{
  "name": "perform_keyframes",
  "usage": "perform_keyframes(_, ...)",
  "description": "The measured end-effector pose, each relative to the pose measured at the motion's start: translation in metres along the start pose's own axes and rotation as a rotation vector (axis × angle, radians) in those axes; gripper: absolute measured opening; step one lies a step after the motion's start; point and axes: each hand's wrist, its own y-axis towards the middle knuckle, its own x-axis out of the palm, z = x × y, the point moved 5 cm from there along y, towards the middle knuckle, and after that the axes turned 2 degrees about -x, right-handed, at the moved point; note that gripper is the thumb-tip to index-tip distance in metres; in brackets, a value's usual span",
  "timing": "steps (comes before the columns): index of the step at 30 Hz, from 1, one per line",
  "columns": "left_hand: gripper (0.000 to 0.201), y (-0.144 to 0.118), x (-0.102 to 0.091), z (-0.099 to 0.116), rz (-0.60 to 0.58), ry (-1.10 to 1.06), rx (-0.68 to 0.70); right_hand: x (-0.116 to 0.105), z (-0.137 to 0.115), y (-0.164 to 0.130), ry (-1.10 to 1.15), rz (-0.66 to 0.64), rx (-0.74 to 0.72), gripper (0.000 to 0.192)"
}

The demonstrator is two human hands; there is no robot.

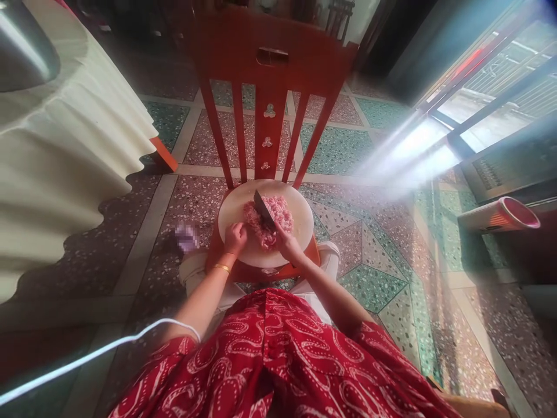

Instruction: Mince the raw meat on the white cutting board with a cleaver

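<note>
A pile of pink minced meat [282, 213] lies on a round, pale cutting board [235, 203], which rests on the seat of a reddish wooden chair [272, 75]. My right hand [288, 245] grips a dark-bladed cleaver [263, 210] near the board's lower right. Its blade slants up to the left and lies across the meat; the handle is hidden in my fingers. On the left part of the board, beside the meat, my left hand [235, 238] is curled closed. I see nothing in it. A gold bangle [222, 267] circles that wrist.
A table with a cream cloth [65, 145] stands at left, carrying a shiny metal object [26, 49]. A white cable [96, 351] runs to my left arm. A pinkish bin [491, 215] is at right, near a bright doorway. The floor is patterned terrazzo.
</note>
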Motion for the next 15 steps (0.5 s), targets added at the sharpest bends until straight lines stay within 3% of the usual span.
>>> perform_keyframes(2, 0.023, 0.003, 0.000, -0.001, -0.015, -0.004, 0.008, -0.005, 0.000, -0.005, 0.039, -0.009, 0.034, 0.050)
perform_keyframes(6, 0.025, 0.009, 0.001, -0.003, 0.027, -0.005, -0.013, -0.055, -0.031, -0.011, 0.119, 0.308, -0.206, 0.050)
perform_keyframes(8, 0.025, 0.010, 0.001, -0.004, 0.033, -0.010, -0.027, -0.063, -0.036, -0.007, 0.118, 0.429, -0.273, 0.051)
perform_keyframes(10, 0.025, 0.009, 0.001, -0.004, 0.016, -0.013, -0.033, -0.049, -0.028, 0.002, 0.082, 0.366, -0.212, 0.052)
perform_keyframes(13, 0.023, 0.009, 0.000, -0.004, -0.007, -0.007, -0.030, -0.013, -0.004, 0.014, -0.007, 0.043, -0.003, 0.051)
perform_keyframes(15, 0.023, 0.009, -0.001, -0.004, -0.006, 0.003, -0.023, -0.011, 0.002, 0.014, -0.022, -0.038, 0.052, 0.049)
